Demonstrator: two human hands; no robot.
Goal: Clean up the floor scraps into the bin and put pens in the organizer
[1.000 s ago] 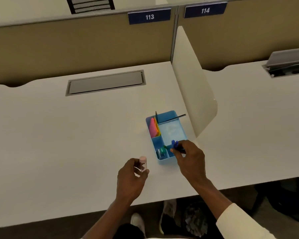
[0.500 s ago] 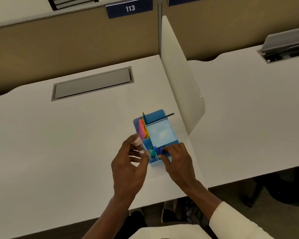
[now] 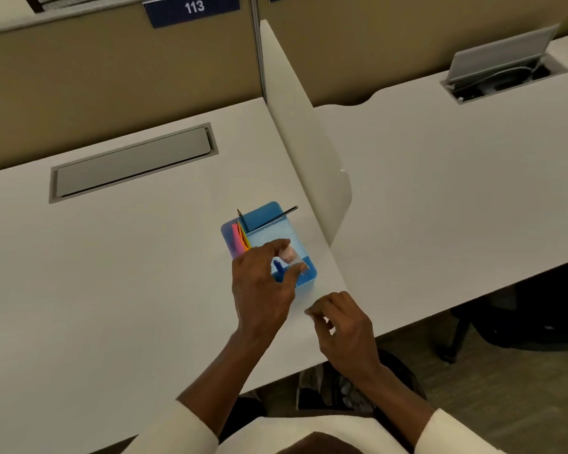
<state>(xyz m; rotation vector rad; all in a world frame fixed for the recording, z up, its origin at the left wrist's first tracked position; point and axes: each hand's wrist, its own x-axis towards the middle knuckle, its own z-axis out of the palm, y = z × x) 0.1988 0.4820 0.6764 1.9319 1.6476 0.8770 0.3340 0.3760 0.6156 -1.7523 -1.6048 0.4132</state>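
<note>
- Left hand (image 3: 263,286) pinches pink-capped item (image 3: 287,253) over blue organizer (image 3: 305,280); drop pending.
- Right hand (image 3: 345,326) loosely curled, holds nothing.
- Pens w/ sticky notes (image 3: 238,239) already inside; floor scraps: can't tell.

Left hand (image 3: 264,290) with pink item (image 3: 287,253) over blue organizer (image 3: 309,279)

Left hand (image 3: 263,290) carried pink marker (image 3: 287,253) over organizer (image 3: 305,280); right hand (image 3: 348,329) withdrew.

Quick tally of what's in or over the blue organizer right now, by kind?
Dark pens or pencils leaning at the back: 2, pencil and long pen
Blue pen: 1
Stack of coloured sticky notes: 1
Small pink item in the left hand's grip: 1
Total: 5
The hand hides part of the organizer.
</note>
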